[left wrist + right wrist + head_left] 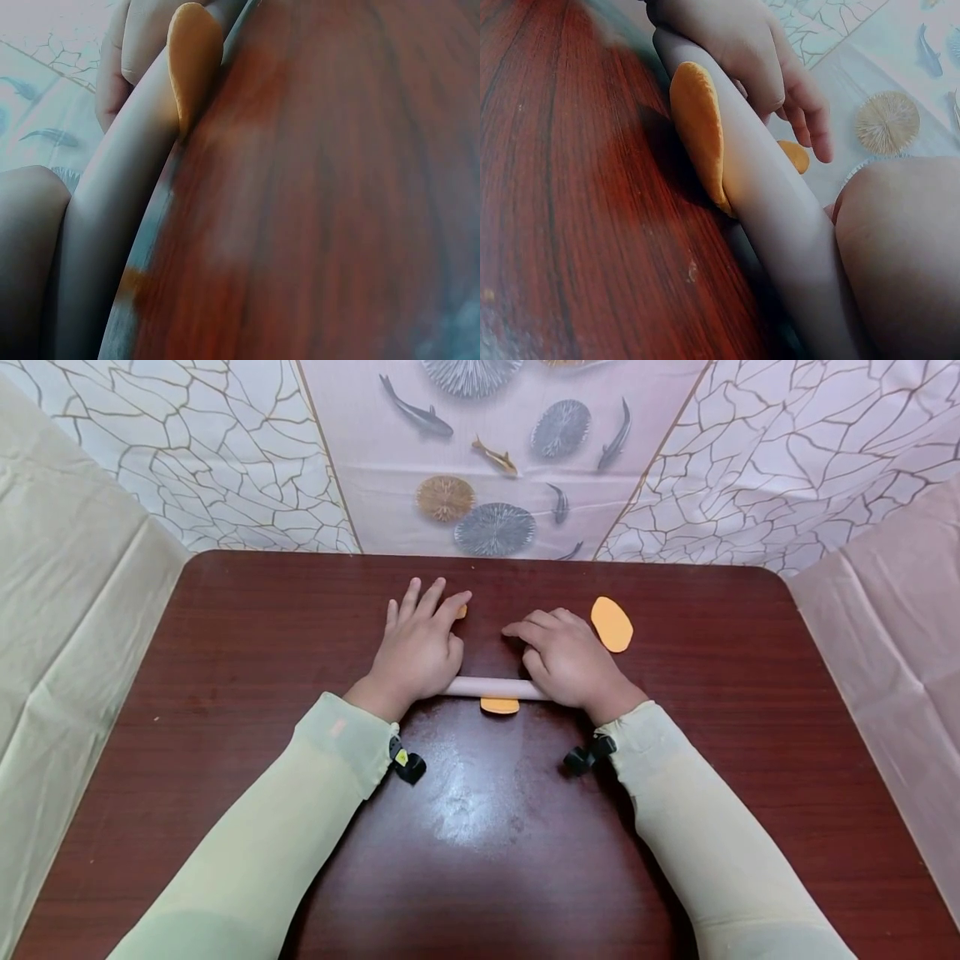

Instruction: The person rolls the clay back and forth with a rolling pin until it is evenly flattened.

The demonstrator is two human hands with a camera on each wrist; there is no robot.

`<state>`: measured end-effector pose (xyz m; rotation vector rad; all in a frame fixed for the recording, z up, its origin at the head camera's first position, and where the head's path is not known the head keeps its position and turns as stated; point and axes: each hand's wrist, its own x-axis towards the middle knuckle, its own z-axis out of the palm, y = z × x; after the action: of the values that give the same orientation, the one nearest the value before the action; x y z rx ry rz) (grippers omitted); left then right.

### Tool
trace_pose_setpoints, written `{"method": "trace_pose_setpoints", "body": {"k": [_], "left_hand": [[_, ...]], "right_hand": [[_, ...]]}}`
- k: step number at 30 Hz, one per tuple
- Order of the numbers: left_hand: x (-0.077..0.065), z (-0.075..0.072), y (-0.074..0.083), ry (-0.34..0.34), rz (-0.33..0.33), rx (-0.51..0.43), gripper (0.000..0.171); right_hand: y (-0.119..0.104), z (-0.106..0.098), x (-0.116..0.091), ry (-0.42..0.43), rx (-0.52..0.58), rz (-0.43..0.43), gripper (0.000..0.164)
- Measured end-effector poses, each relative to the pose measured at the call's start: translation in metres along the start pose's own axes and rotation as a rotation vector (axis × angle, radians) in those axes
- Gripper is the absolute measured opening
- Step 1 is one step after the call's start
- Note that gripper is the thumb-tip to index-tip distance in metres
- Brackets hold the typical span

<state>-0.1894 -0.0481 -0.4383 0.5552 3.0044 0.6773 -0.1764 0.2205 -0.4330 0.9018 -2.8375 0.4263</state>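
A pale rolling pin (487, 687) lies crosswise on the table, over a piece of orange dough (499, 705) whose near edge sticks out and curls up against it, as both wrist views show. My left hand (420, 647) presses on the pin's left end with its palm, fingers spread and pointing away. On the right end rests my right hand (572, 656), its fingers reaching forward past the pin and slightly bent. The pin's ends are hidden under the hands. By the left index finger a bit of orange (462, 611) shows, mostly covered.
A flattened oval of orange dough (612, 625) lies on the dark wooden table (750, 735), just beyond the right hand. Patterned cloth (480, 460) hangs behind the table's far edge, with plain cloth at both sides. Black wrist straps (408, 764) sit at the sleeve cuffs.
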Motion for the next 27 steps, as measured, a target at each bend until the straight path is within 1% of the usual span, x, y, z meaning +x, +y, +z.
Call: {"method": "trace_pose_setpoints", "body": {"k": [3, 8, 18, 27], "left_hand": [[0.0009, 0.0001, -0.0003, 0.021, 0.006, 0.0, 0.061], [0.001, -0.0002, -0.0002, 0.038, 0.012, -0.003, 0.058], [0.0039, 0.0, -0.0021, 0.044, 0.017, -0.014, 0.067], [0.0055, -0.0016, -0.0007, 0.052, 0.006, -0.006, 0.067]], "right_hand": [[0.0007, 0.0001, 0.0008, 0.005, 0.004, -0.006, 0.048], [0.0016, 0.0004, 0.0017, 0.015, 0.006, -0.019, 0.046], [0.0031, 0.0005, 0.0034, 0.051, 0.011, -0.038, 0.043], [0.004, 0.0001, 0.0051, 0.056, 0.016, -0.035, 0.042]]}}
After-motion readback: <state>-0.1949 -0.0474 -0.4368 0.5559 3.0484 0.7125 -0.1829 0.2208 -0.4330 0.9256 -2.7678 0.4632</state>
